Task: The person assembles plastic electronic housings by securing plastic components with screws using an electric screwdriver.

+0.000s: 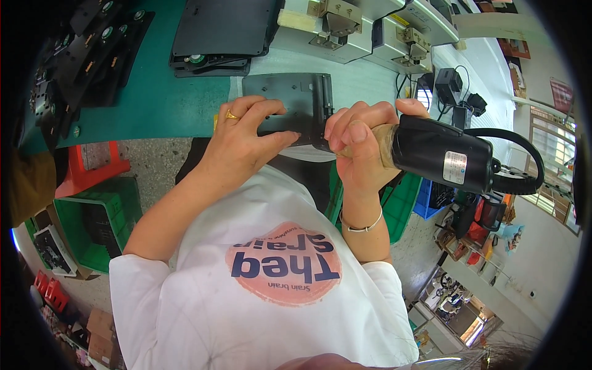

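I see the flat panel point(290, 102) lying at the near edge of the workbench point(154, 98); my left hand point(243, 139) rests on its near left part, my right hand point(357, 145) just right of it, touching its right edge; the powered screwdriver point(444, 154) sits in that right hand, its body stretching rightward; a stack of panels point(222, 34) lies behind; a row of parts point(80, 55) lies far left; a crate point(98, 222) stands below the bench, left of me.
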The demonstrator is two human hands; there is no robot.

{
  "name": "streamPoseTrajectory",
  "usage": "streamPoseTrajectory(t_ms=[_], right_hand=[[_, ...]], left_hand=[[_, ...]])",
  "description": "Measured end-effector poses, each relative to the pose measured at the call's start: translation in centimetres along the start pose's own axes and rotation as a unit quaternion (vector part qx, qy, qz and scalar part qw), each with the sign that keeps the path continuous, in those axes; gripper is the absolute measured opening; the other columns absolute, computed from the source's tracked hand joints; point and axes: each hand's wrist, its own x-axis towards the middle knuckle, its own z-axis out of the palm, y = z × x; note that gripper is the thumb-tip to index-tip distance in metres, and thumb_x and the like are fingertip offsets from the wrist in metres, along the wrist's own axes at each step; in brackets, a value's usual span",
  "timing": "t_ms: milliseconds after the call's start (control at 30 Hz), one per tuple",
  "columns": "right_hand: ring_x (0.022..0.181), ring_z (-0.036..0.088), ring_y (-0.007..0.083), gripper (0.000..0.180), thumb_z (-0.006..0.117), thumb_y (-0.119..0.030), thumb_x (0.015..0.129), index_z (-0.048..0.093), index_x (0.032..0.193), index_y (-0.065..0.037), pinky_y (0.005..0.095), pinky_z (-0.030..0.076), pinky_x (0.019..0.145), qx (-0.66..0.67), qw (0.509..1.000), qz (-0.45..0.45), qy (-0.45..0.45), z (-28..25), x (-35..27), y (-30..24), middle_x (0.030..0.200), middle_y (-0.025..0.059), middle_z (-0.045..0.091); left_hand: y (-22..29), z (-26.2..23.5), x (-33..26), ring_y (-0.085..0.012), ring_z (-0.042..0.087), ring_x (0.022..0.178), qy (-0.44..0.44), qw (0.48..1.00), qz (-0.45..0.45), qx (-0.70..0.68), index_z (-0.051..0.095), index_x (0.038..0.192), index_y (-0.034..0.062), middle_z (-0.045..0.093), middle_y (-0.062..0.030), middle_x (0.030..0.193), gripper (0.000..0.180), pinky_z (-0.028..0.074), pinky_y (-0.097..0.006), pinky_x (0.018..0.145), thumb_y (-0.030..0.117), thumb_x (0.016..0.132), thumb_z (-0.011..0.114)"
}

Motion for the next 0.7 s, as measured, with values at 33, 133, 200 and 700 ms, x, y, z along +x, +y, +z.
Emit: streamPoseTrajectory(t_ms=[33, 133, 200, 700], right_hand=[[0.048, 0.048, 0.0162, 0.051, 0.062, -0.001, 0.089, 0.036, 0.131, -0.013, 0.0336, 0.046, 0.048, 0.000, 1.000, 0.001, 0.000, 0.0, 0.0, 0.0, 0.067, 0.0050, 0.051], [0.048, 0.049, 0.0159, 0.052, 0.062, 0.002, 0.087, 0.036, 0.131, -0.011, 0.0339, 0.047, 0.048, -0.008, 1.000, 0.010, 0.000, 0.2, -0.1, -0.1, 0.067, 0.0052, 0.052], [0.049, 0.051, 0.0153, 0.057, 0.063, 0.004, 0.085, 0.033, 0.133, -0.006, 0.0311, 0.047, 0.048, -0.048, 0.998, 0.020, -0.022, 0.6, 0.3, 0.0, 0.068, 0.0064, 0.054], [0.052, 0.052, 0.0141, 0.061, 0.065, 0.012, 0.079, 0.035, 0.131, 0.000, 0.0251, 0.043, 0.048, -0.130, 0.976, -0.069, -0.161, 0.7, 1.6, 1.0, 0.069, 0.0085, 0.059]], left_hand=[[0.0, 0.0, 0.0, -0.0247, 0.051, 0.112, 0.000, 1.000, 0.001, 0.003, 0.074, 0.094, 0.0226, 0.056, -0.0024, 0.116, 0.021, 0.037, -0.041, 0.090, 0.016, 0.073, 0.073], [-0.1, 0.0, -0.1, -0.0248, 0.051, 0.112, -0.012, 1.000, 0.001, 0.010, 0.074, 0.093, 0.0225, 0.057, -0.0027, 0.116, 0.022, 0.037, -0.040, 0.090, 0.014, 0.073, 0.071], [0.0, -0.1, 0.1, -0.0249, 0.051, 0.112, -0.019, 1.000, -0.007, 0.005, 0.074, 0.093, 0.0223, 0.057, -0.0027, 0.115, 0.021, 0.037, -0.041, 0.090, 0.013, 0.073, 0.071], [0.4, 0.5, 0.2, -0.0233, 0.051, 0.111, 0.016, 0.999, -0.044, -0.009, 0.068, 0.087, 0.0142, 0.058, -0.0006, 0.111, 0.013, 0.035, -0.042, 0.092, 0.018, 0.077, 0.074]])
